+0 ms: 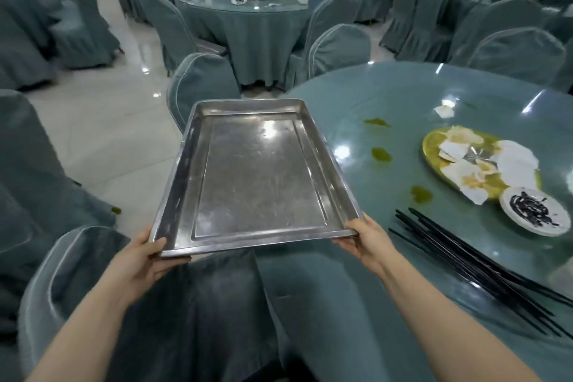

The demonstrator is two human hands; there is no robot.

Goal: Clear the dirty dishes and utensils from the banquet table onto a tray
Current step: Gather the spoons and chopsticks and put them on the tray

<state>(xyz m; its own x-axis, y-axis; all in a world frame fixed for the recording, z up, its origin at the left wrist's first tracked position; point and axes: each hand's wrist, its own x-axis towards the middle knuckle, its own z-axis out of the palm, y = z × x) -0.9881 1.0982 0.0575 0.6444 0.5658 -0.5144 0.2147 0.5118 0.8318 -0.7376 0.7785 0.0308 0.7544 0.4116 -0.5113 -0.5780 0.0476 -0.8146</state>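
I hold a bare steel tray (257,170) level in front of me, over the left edge of the round banquet table (403,96). My left hand (145,254) grips its near left corner and my right hand (364,240) grips its near right corner. On the table to the right lie a yellow oval platter (434,149) heaped with crumpled napkins, a small white dish (531,211) with dark scraps, and a bundle of black chopsticks (477,270) fanned near the front edge.
Green food smears (381,153) dot the glass tabletop. Covered chairs (201,80) stand around the table, one right below the tray (186,304). Another round table (248,0) with dirty dishes stands further back. Shiny tiled floor (108,133) opens to the left.
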